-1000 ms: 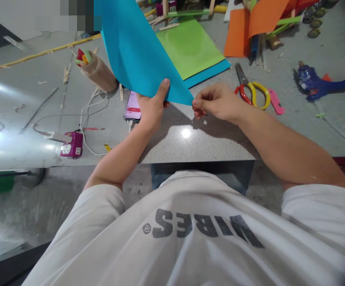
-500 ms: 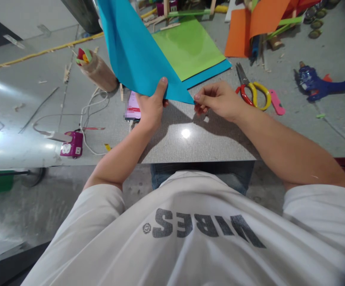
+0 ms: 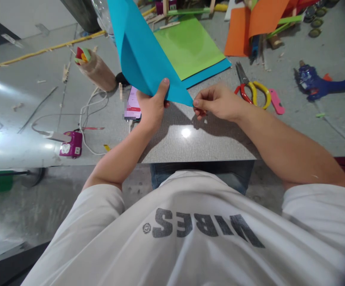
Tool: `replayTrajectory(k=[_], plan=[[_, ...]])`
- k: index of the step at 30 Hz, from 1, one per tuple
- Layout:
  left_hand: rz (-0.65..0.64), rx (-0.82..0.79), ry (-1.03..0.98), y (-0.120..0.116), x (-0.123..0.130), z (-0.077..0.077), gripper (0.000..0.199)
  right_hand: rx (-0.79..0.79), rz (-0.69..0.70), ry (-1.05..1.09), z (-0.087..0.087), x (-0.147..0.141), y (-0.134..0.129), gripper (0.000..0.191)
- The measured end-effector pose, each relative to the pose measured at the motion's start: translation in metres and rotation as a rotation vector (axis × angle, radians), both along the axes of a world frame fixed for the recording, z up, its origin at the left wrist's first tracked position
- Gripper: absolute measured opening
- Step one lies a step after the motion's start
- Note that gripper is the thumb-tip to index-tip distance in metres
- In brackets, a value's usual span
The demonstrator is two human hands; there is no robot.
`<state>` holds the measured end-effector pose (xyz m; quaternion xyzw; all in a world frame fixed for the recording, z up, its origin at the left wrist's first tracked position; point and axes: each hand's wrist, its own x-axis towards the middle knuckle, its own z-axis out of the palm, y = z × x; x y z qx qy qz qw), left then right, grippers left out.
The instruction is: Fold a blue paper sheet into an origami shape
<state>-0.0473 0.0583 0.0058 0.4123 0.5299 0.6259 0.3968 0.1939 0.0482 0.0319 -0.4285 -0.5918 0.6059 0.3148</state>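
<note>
A large blue sheet of paper (image 3: 142, 59) is held up over the table, its left side curling over. My left hand (image 3: 153, 104) grips its lower edge, thumb on top and fingers underneath. The sheet's pointed right corner is pinched between the thumb and fingers of my right hand (image 3: 215, 102). Behind it, a green sheet (image 3: 194, 47) lies on top of another blue sheet (image 3: 211, 74) on the table. A phone (image 3: 133, 105) with a lit screen lies beside my left hand.
Scissors (image 3: 254, 93), a pink cutter (image 3: 276, 102) and a blue glue gun (image 3: 324, 84) lie to the right. Orange paper (image 3: 238, 33) is at the back. A brown holder (image 3: 99, 71), a white cable and a purple adapter (image 3: 75, 144) are at the left.
The upper left part of the held blue sheet has swung to the right and curls over more. Its right corner has dipped slightly, and both hands keep their grip.
</note>
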Motion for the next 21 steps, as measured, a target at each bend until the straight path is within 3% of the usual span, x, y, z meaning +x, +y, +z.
replayTrajectory(k=[6,21], plan=[[0.021,-0.02,0.015,0.001,0.003,0.001,0.065,-0.067,0.006,-0.001,0.0,-0.001,0.001,0.056],[-0.028,-0.006,0.025,-0.008,0.009,0.005,0.063,0.01,0.016,0.052,-0.006,-0.005,-0.003,0.068]])
